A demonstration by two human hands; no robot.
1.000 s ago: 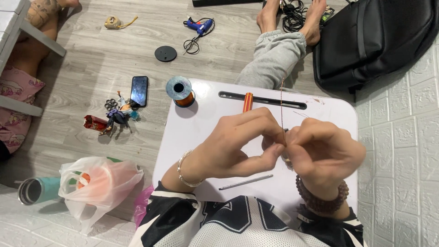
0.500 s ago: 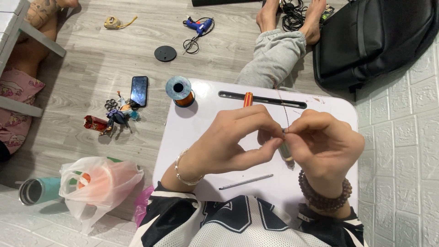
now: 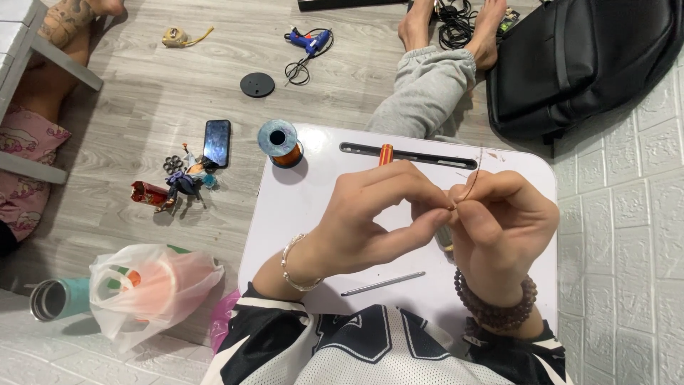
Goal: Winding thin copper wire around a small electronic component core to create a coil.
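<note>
Head view, read from left to right. At the far left a steel cup [image 3: 51, 298] and a plastic bag [image 3: 153, 285] are seen on the floor, with a phone [image 3: 216, 142] and a small heap of trinkets [image 3: 179, 180] at about 11 o'clock from the bag. A spool of copper wire [image 3: 280, 142] stands on the corner of the white lap table [image 3: 299, 214], at 10 o'clock from the hands. The left hand [image 3: 370, 224] is held over the middle of the table, thumb and forefinger pressed together on a thin copper wire [image 3: 472, 177] where the two hands meet. The right hand [image 3: 502, 228] is closed around something dark, of which too little is shown to name it, and its fingertips are pinched on the same wire; a free end stands up toward 12 o'clock. The wire may be judged very light, springy yet easily kinked, and slippery between bare fingertips; hold is best taken close to the working point, so that the short span stays stiff. A slim grey rod [image 3: 382, 284] lies on the table at 6 o'clock from the hands, and a black bag [image 3: 584, 64] rests on the floor at 1 o'clock.
</note>
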